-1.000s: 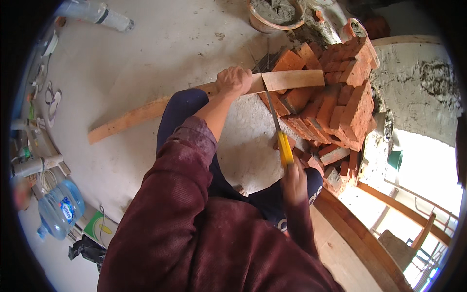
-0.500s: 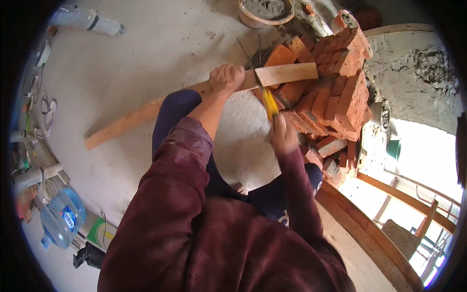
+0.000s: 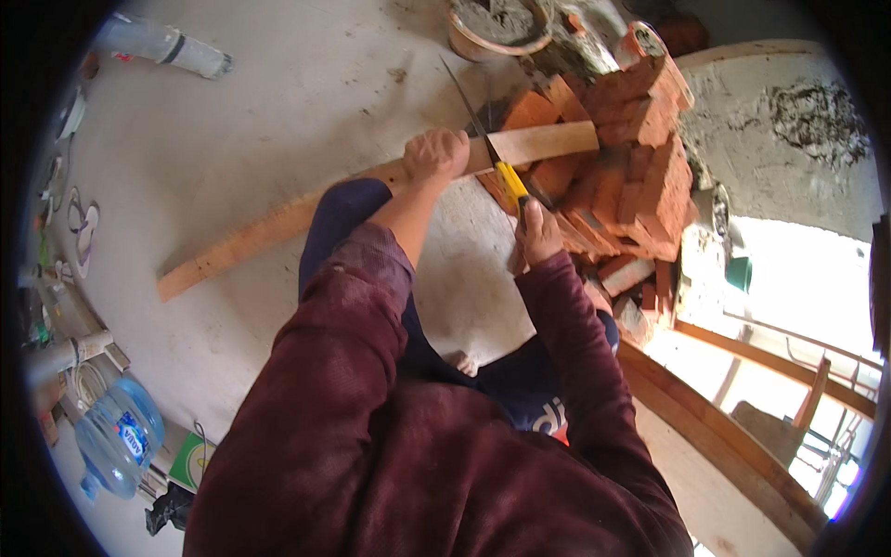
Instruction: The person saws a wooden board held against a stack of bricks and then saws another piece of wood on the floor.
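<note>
A long wooden board [image 3: 246, 234] slants from the left up to a brick pile, crossing over my left knee. My left hand [image 3: 436, 155] is closed round it, a little left of the saw. In my right hand [image 3: 540, 232] is the handle of a hand saw [image 3: 510, 179], yellow and black. Its dark, narrow blade crosses the board just right of my left hand, tip pointing to the far side. The board's right end rests over the bricks [image 3: 640, 181]. How deep the blade sits in the wood cannot be made out.
A bucket of grey mortar [image 3: 501, 48] stands at the far side, near the bricks. A grey pipe [image 3: 172, 46] lies far left. Sandals [image 3: 83, 232] and a large blue water bottle [image 3: 121, 436] are at the left. Wooden beams [image 3: 715, 441] edge a bright opening at the right.
My right hand has pulled the saw slightly toward me, and more of its blade shows beyond the board. My left hand keeps its hold. The whole view has shifted slightly.
</note>
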`<control>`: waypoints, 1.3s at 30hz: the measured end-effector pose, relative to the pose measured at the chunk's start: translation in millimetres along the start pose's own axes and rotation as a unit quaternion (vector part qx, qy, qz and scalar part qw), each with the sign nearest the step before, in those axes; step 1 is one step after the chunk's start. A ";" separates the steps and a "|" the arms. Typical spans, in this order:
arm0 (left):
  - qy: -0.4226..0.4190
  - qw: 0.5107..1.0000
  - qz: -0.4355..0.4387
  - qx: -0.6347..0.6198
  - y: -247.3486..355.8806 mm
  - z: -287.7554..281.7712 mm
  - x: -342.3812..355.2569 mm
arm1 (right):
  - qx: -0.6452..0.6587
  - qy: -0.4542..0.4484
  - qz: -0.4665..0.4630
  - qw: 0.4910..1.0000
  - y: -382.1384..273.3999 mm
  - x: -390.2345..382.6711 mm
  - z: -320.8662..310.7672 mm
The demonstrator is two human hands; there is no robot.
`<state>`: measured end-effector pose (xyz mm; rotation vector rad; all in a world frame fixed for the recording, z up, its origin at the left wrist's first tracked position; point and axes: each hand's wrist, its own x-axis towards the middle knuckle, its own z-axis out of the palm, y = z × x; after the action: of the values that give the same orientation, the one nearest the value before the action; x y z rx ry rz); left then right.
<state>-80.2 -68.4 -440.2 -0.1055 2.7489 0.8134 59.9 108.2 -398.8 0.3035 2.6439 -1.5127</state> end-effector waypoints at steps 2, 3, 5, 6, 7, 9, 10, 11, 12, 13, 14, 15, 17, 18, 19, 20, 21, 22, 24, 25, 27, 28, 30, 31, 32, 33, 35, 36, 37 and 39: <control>0.031 0.999 0.036 -0.007 -9.4 -3.9 3.2 | 0.044 -0.063 0.112 0.991 -32.3 -1.9 1.4; 0.033 0.999 0.040 -0.011 -7.6 0.5 6.1 | 0.043 -0.086 0.084 0.992 -18.2 1.1 0.0; 0.032 0.999 0.007 -0.002 -10.4 7.8 5.7 | 0.020 -0.036 0.074 0.996 -14.5 -9.0 7.3; 0.031 0.999 0.010 0.003 -13.4 9.3 8.1 | 0.025 -0.033 0.076 0.996 -13.6 -9.1 8.8; 0.011 1.000 0.019 -0.014 -6.7 12.8 4.5 | 0.006 -0.019 0.066 0.998 -8.9 -9.0 3.6; 0.011 0.999 0.028 -0.029 11.7 -3.2 12.2 | -0.010 -0.007 0.035 0.999 -18.2 7.1 -10.7; -0.006 0.999 0.031 -0.019 18.4 -4.8 11.9 | -0.022 -0.002 0.012 1.000 -20.1 7.0 -19.0; -0.022 0.999 0.033 -0.008 23.3 -3.8 12.0 | -0.035 0.004 -0.012 0.999 -18.5 8.2 -24.6; -0.024 0.999 0.031 -0.003 23.1 0.7 13.0 | -0.027 0.005 -0.013 1.000 -14.0 11.8 -26.5; -0.017 0.999 0.026 -0.012 20.9 -1.2 17.1 | -0.023 0.005 -0.019 1.000 -19.8 14.6 -25.7; -0.010 0.999 0.021 -0.022 19.2 -2.3 20.3 | -0.007 -0.010 -0.006 1.000 -27.1 17.3 -22.7; -0.003 1.000 0.020 -0.018 18.6 -2.5 22.8 | 0.009 -0.026 0.007 1.000 -32.2 21.2 -22.7; -0.005 0.999 -0.032 -0.014 25.8 -0.7 23.1 | 0.001 -0.035 -0.013 0.999 -20.5 33.0 -28.1; -0.001 0.999 -0.033 -0.011 29.0 -1.5 25.2 | -0.002 -0.040 -0.017 0.999 -15.1 36.5 -29.9; -0.007 0.999 -0.044 -0.005 32.2 0.8 21.3 | -0.004 -0.048 -0.012 0.999 -9.3 34.9 -31.0; -0.014 0.998 -0.055 0.000 36.6 3.7 17.6 | -0.031 -0.034 0.002 0.999 -4.8 37.6 -32.1; -0.019 0.998 -0.058 0.005 41.2 9.2 10.5 | -0.028 -0.037 0.008 0.999 2.2 32.8 -33.7; -0.012 0.999 -0.040 0.028 49.1 0.2 5.4 | -0.021 -0.015 -0.044 0.999 4.0 30.8 -32.7; 0.036 0.998 -0.030 0.045 43.0 0.0 16.0 | -0.015 0.010 -0.107 0.994 7.3 27.0 -26.7; 0.040 0.997 -0.033 0.049 38.8 0.7 19.0 | 0.005 0.020 -0.133 0.991 16.0 25.2 -20.3; 0.039 0.997 -0.056 0.035 42.2 2.3 23.8 | 0.003 -0.020 -0.074 0.997 14.5 20.3 -27.8; 0.035 0.997 -0.065 0.035 42.0 5.5 16.5 | -0.017 -0.001 -0.084 0.996 8.1 8.2 -32.3; 0.040 0.996 -0.081 0.020 37.0 -3.9 7.9 | 0.021 -0.064 0.040 0.997 -9.6 -28.7 -44.3; 0.042 0.995 -0.093 0.019 34.1 -1.7 9.9 | 0.008 -0.073 0.048 0.996 -27.1 -64.9 -69.2; 0.031 0.997 -0.070 0.026 39.5 5.5 13.0 | 0.004 -0.072 0.108 0.992 -41.7 -99.7 -96.7; 0.024 0.997 -0.058 0.045 31.2 6.1 13.1 | -0.025 -0.067 0.088 0.993 -33.5 -134.3 -112.3; 0.062 0.986 0.067 0.139 25.1 18.5 5.6 | 0.003 -0.094 0.087 0.992 -64.4 -174.2 -152.6; 0.088 0.984 0.079 0.136 24.3 22.9 5.6 | 0.010 -0.090 0.135 0.987 -66.3 -181.0 -155.2; 0.120 0.979 0.090 0.137 18.8 22.7 6.3 | 0.011 -0.097 0.137 0.986 -61.4 -174.8 -151.5; 0.118 0.977 0.095 0.153 14.5 19.4 6.5 | -0.050 -0.059 -0.010 0.997 -41.8 -122.7 -126.5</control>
<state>-84.0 -45.7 -450.1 0.1325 3.1095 0.4340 174.5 180.3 -278.5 0.1765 2.6248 -1.3543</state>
